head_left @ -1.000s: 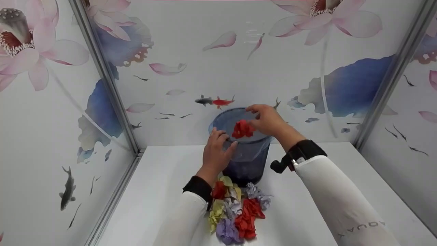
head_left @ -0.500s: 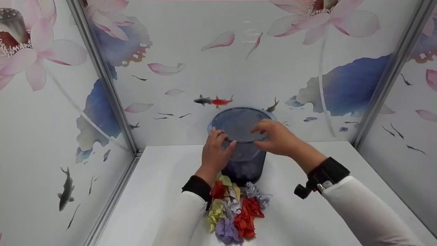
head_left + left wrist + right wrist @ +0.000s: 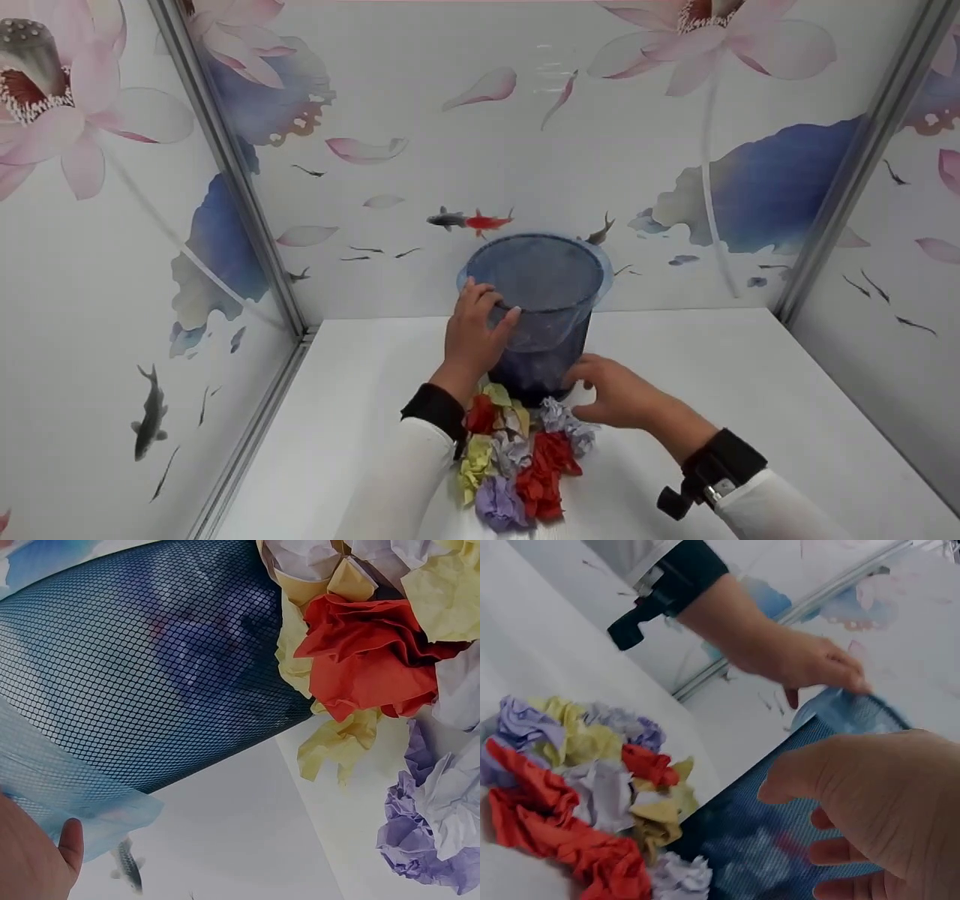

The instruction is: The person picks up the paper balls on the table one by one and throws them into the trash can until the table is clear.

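A dark mesh wastebasket (image 3: 529, 371) with a clear bluish liner (image 3: 541, 328) folded over its rim stands on the white table. My left hand (image 3: 474, 330) grips the near left rim, thumb outside on the liner. Low beside the basket's right side, my right hand (image 3: 622, 394) holds nothing, thumb and fingers spread in a loose curve. Its fingertips are close to a pale grey-lavender crumpled paper ball (image 3: 579, 435). More balls lie heaped before the basket: red (image 3: 544, 480), yellow (image 3: 475, 469), purple (image 3: 501, 504). Through the mesh, bits of crumpled paper (image 3: 199, 649) show inside.
White panels (image 3: 450, 135) printed with flowers and fish enclose the table at the back and both sides, joined by metal corner posts (image 3: 225, 165). The basket stands near the back panel. White tabletop (image 3: 360, 390) extends to both sides of the heap.
The red paper ball at my right hand over the basket is out of sight. That hand has moved down beside the basket, close to the heap. My left hand stays on the rim.
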{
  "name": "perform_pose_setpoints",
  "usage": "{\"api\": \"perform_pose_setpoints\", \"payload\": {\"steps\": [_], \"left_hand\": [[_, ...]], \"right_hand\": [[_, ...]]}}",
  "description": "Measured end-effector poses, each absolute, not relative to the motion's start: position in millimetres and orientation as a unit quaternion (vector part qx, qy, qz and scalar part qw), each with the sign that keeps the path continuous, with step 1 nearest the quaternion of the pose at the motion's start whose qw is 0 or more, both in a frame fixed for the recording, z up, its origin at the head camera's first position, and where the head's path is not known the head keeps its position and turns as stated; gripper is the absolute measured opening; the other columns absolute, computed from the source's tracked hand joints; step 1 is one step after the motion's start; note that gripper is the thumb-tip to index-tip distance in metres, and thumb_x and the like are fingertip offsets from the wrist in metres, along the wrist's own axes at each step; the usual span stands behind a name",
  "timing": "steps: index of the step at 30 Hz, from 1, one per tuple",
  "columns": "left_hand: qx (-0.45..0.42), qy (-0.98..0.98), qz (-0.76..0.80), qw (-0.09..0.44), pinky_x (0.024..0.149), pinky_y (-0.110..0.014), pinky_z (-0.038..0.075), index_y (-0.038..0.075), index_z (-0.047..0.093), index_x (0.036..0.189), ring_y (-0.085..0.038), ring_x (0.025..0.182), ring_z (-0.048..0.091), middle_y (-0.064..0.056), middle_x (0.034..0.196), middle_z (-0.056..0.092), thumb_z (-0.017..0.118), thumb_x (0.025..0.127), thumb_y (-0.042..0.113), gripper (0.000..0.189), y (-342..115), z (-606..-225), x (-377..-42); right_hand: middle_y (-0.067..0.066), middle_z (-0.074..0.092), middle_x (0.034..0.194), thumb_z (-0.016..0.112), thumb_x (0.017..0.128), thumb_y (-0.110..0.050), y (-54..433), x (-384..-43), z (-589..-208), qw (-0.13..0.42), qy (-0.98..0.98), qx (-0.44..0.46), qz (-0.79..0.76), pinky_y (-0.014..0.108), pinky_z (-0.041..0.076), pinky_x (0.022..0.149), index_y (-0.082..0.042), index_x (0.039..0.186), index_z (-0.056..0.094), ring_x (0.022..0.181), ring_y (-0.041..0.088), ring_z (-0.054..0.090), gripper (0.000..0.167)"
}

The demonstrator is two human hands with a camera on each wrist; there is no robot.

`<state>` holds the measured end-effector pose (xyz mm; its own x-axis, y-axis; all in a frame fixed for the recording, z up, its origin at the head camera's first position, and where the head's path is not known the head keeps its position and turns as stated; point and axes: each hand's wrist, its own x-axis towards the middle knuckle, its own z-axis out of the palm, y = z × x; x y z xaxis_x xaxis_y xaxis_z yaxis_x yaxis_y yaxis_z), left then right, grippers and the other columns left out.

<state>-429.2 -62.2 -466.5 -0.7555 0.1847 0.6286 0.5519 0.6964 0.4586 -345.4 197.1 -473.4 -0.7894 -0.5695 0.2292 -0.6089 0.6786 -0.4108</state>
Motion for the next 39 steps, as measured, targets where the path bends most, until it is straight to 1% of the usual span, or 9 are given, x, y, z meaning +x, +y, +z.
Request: {"api": "perform_pose_setpoints", "payload": {"steps": [2, 8, 10, 14, 21, 25, 29, 32, 39], "left_hand": [[-0.209, -0.88, -0.325, 0.278, 0.121, -0.048, 0.038, 0.014, 0.066, 0.124, -0.034, 0.159, 0.026, -0.007, 0.145, 0.054, 0.051, 0.104, 0.055, 0.049, -62, -467, -430], [-0.206, -0.884, -0.315, 0.277, 0.122, -0.048, 0.037, 0.015, 0.067, 0.125, -0.034, 0.158, 0.027, -0.007, 0.145, 0.054, 0.05, 0.104, 0.057, 0.05, -63, -466, -430], [-0.206, -0.883, -0.316, 0.28, 0.122, -0.048, 0.037, 0.014, 0.067, 0.125, -0.035, 0.158, 0.027, -0.007, 0.145, 0.054, 0.051, 0.104, 0.056, 0.05, -63, -466, -430], [-0.208, -0.879, -0.321, 0.285, 0.121, -0.049, 0.038, 0.014, 0.067, 0.124, -0.034, 0.158, 0.028, -0.007, 0.144, 0.055, 0.053, 0.103, 0.055, 0.048, -64, -466, -431], [-0.208, -0.879, -0.324, 0.279, 0.121, -0.049, 0.038, 0.013, 0.068, 0.123, -0.035, 0.158, 0.028, -0.007, 0.144, 0.055, 0.053, 0.103, 0.056, 0.049, -63, -465, -431], [-0.206, -0.88, -0.324, 0.278, 0.121, -0.049, 0.038, 0.014, 0.068, 0.123, -0.035, 0.158, 0.027, -0.006, 0.144, 0.055, 0.053, 0.103, 0.056, 0.049, -63, -465, -430], [-0.203, -0.881, -0.327, 0.274, 0.121, -0.05, 0.038, 0.013, 0.067, 0.124, -0.034, 0.159, 0.026, -0.006, 0.146, 0.054, 0.052, 0.103, 0.056, 0.049, -63, -465, -429], [-0.203, -0.882, -0.328, 0.271, 0.121, -0.05, 0.037, 0.012, 0.067, 0.125, -0.034, 0.159, 0.025, -0.006, 0.148, 0.053, 0.052, 0.104, 0.055, 0.051, -62, -466, -429], [-0.201, -0.883, -0.326, 0.271, 0.12, -0.051, 0.039, 0.012, 0.067, 0.124, -0.034, 0.159, 0.025, -0.007, 0.148, 0.053, 0.052, 0.103, 0.056, 0.051, -61, -465, -429]], "right_hand": [[0.0, 0.065, 0.111, 0.079, 0.081, -0.014, 200, -346, -496, 0.02, -0.925, 0.303, 0.228, 0.039, 0.058, 0.084, -0.016, 0.113, 0.073, 0.099, 0.015, 0.063, 0.032], [0.009, 0.064, 0.109, 0.078, 0.075, -0.007, 204, -348, -545, -0.009, -0.933, 0.257, 0.251, 0.035, 0.054, 0.074, -0.008, 0.118, 0.072, 0.087, 0.018, 0.059, 0.044], [0.01, 0.065, 0.107, 0.077, 0.073, -0.006, 203, -348, -555, -0.01, -0.932, 0.246, 0.267, 0.035, 0.054, 0.074, -0.007, 0.116, 0.072, 0.086, 0.019, 0.061, 0.044], [0.007, 0.064, 0.102, 0.075, 0.073, -0.005, 201, -345, -572, -0.005, -0.934, 0.221, 0.279, 0.039, 0.056, 0.078, -0.007, 0.111, 0.074, 0.092, 0.021, 0.064, 0.038], [0.003, 0.067, 0.095, 0.076, 0.076, -0.007, 199, -343, -586, -0.015, -0.938, 0.196, 0.286, 0.04, 0.055, 0.078, -0.01, 0.1, 0.076, 0.089, 0.018, 0.062, 0.024], [0.0, 0.068, 0.087, 0.075, 0.074, -0.005, 200, -342, -589, -0.007, -0.932, 0.203, 0.299, 0.032, 0.051, 0.07, -0.01, 0.092, 0.075, 0.08, 0.013, 0.059, 0.018], [-0.005, 0.062, 0.075, 0.075, 0.072, -0.003, 200, -343, -591, -0.005, -0.932, 0.203, 0.301, 0.026, 0.044, 0.06, -0.009, 0.082, 0.073, 0.068, 0.008, 0.05, 0.012], [-0.006, 0.057, 0.07, 0.076, 0.07, -0.004, 199, -343, -592, -0.004, -0.933, 0.198, 0.302, 0.024, 0.041, 0.057, -0.01, 0.077, 0.071, 0.064, 0.007, 0.046, 0.011], [-0.008, 0.049, 0.066, 0.074, 0.071, -0.003, 198, -342, -594, -0.007, -0.934, 0.177, 0.31, 0.025, 0.037, 0.056, -0.013, 0.072, 0.064, 0.063, 0.01, 0.045, 0.014]]}}
